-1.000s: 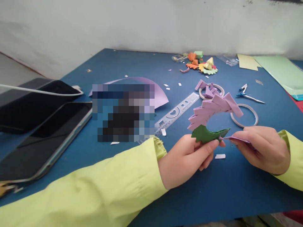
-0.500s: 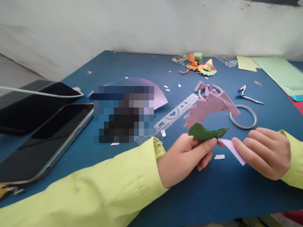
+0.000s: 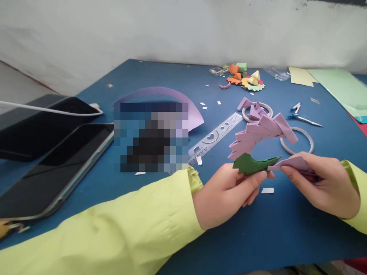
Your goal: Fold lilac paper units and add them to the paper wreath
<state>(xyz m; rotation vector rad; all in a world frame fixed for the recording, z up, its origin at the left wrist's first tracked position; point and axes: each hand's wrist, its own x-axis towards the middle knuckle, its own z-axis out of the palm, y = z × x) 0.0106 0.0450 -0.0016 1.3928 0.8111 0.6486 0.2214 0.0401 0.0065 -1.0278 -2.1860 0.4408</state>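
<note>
Since half a second ago, we see that the lilac strip [image 3: 296, 164] has swung up from a downward slant to lie nearly level, and the right hand [image 3: 327, 185] has turned so its thumb shows below the paper. Taking the folded chain [image 3: 247, 133] as the centre of our dial, we find that hand at 4 o'clock, thumb and fingers pinched together on the strip. At 7 o'clock the left hand [image 3: 229, 194] has its thumb and fingers clamped on the chain's green section [image 3: 252, 165], holding the chain above the blue worktop [image 3: 218, 244]; the strip's narrow end meets the green tip just beside those fingertips. The chain's lilac folds curve up from the green into an open arc. Around it we have a clear ruler [image 3: 210, 136] at 9 o'clock, one tape ring [image 3: 271, 110] near 12 and another [image 3: 313, 145] at 3, with a pair of compasses [image 3: 308, 121] at 2. Farther off at 12 sit small folded ornaments [image 3: 254, 80], and a white scrap [image 3: 267, 190] lies at 5.
</note>
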